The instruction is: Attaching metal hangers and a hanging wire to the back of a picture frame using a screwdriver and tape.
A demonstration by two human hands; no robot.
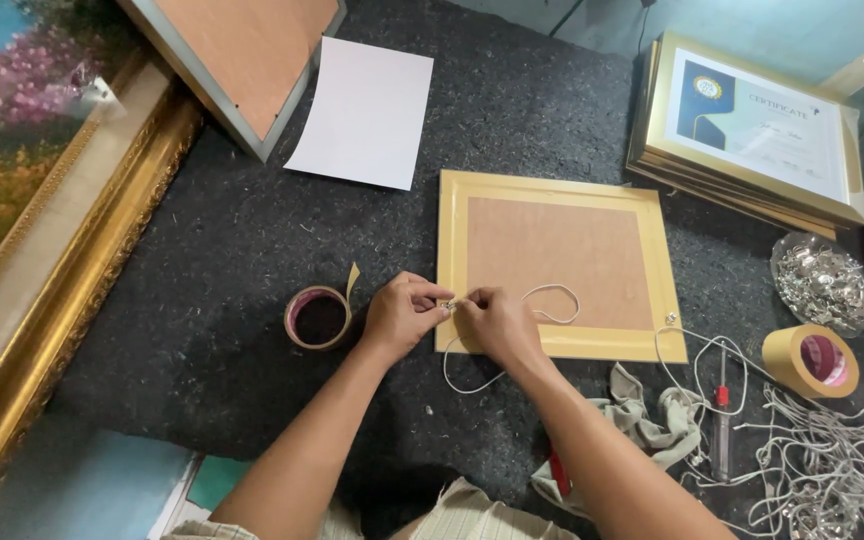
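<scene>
Pinching a small metal hanger (446, 303) at the left edge of the gold picture frame lying face down (552, 265) in the frame's centre, the left hand (402, 315) and right hand (497, 322) meet, fingers closed; a white cord (552, 292) loops beside them.

White cord (552, 296) loops over the face-down gold frame's (552, 190) near-left edge.

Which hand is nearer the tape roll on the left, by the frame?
Left. The left hand sits just right of the tape roll, a small gap between them. The right hand is farther right, over the lower left corner of the gold frame, pinching the white cord.
</scene>
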